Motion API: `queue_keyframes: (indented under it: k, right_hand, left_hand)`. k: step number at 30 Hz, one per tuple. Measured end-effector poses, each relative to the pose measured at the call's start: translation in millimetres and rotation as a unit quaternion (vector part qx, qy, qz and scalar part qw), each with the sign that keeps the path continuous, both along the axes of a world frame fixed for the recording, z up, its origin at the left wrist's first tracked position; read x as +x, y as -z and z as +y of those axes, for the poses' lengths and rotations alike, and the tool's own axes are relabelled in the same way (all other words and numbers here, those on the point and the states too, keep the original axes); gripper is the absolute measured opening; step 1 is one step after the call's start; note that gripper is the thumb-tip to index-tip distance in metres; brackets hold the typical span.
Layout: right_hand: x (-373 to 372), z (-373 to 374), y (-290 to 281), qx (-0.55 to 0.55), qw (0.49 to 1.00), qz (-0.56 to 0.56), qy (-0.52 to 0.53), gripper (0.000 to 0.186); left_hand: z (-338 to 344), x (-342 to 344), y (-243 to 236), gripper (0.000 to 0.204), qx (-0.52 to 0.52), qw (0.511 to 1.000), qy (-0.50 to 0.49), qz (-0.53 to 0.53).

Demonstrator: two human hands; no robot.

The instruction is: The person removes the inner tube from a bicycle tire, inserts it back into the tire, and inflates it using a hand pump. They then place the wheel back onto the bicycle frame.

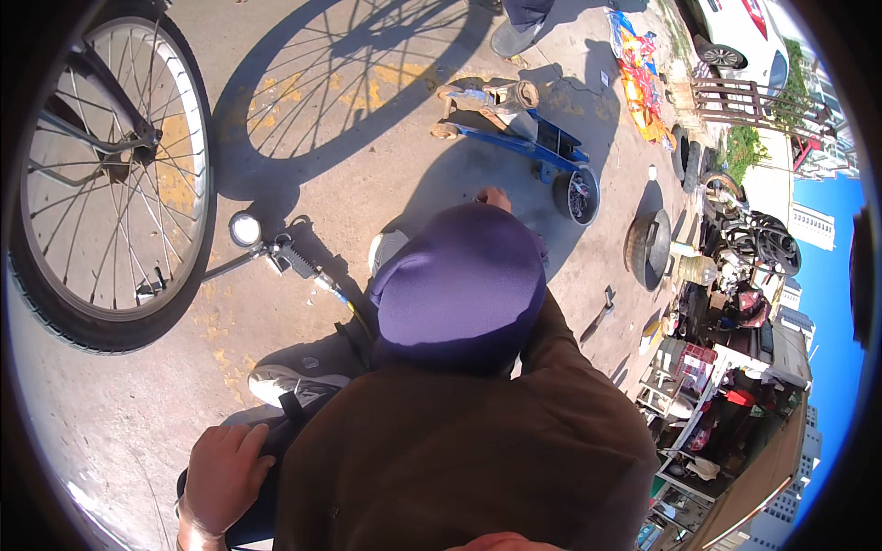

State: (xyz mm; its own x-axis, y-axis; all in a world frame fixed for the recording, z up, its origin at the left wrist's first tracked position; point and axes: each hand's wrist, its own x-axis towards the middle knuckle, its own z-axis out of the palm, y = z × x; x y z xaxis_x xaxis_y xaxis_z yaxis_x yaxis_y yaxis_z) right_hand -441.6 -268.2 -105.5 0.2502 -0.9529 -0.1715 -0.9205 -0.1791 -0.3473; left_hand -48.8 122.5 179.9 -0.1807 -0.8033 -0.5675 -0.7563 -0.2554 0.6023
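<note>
My left hand rests flat on my dark-trousered left knee, its fingers loosely spread and nothing in it. Beyond my other knee, purple-looking in the sun, a small part of my right hand shows; the knee hides most of its fingers. To the left stands a bicycle wheel with thin spokes and a black tyre. Beside it a tyre inflator with a round gauge lies on the ground. A thin hose runs from it toward the wheel's rim, and another toward my feet.
A blue floor jack and a round pan with small dark bits stand ahead. To the right are a loose tyre, a hammer-like tool and a cluttered stall. Another person's shoe shows at the top.
</note>
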Motion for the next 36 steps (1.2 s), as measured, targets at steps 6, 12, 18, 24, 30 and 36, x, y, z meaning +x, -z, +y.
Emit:
queue_keyframes:
  k: [6, 12, 18, 24, 30, 36]
  right_hand:
    - [-145, -91, -86, -0.250, 0.946, 0.200, 0.048, 0.035]
    - [109, -67, -126, 0.301, 0.926, 0.088, -0.208, 0.034]
    - [319, 87, -109, 0.337, 0.510, 0.143, -0.778, 0.035]
    - [394, 202, -14, 0.135, 0.481, 0.153, -0.852, 0.042]
    - [404, 234, 61, 0.115, 0.577, 0.071, -0.806, 0.026]
    - [414, 232, 60, 0.108, 0.618, 0.130, -0.768, 0.030]
  left_hand:
    - [-7, 5, 9, 0.037, -0.036, 0.999, 0.015, 0.000]
    - [-4, 13, 18, 0.026, -0.087, 0.990, 0.098, -0.054]
    - [9, -18, 20, 0.016, -0.096, 0.973, 0.117, -0.174]
    - [34, -18, -1, 0.013, -0.105, 0.961, 0.095, -0.237]
    - [80, 11, -36, 0.013, -0.056, 0.943, -0.055, -0.322]
    - [105, -5, -37, 0.022, 0.010, 0.932, -0.319, -0.172]
